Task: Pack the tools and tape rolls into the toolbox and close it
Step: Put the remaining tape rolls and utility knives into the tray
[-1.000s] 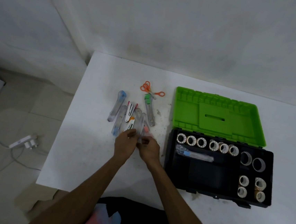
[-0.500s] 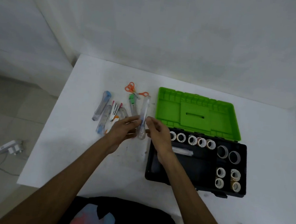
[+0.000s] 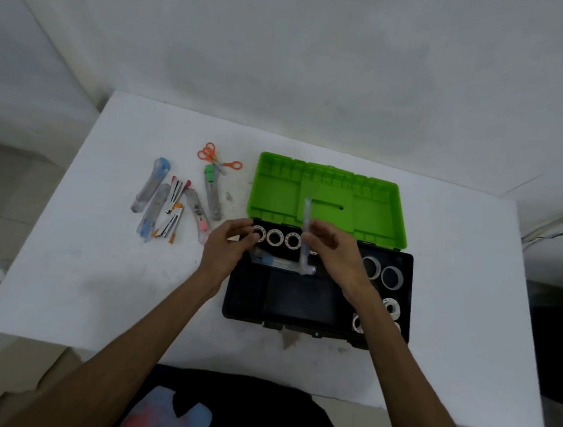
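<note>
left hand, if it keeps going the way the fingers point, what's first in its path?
Probably the leftmost tape roll in the toolbox: the left hand points right, fingertips already at that roll's edge. More rolls line up behind it. Height above the row is unclear from the head view.

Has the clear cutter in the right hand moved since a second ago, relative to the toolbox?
Yes. The clear cutter in the right hand went rightward from the tool pile on the table to above the open toolbox.

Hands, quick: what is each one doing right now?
Left hand: fingers loosely curled, holding nothing.
Right hand: closed on the clear tool, above the toolbox.
</note>
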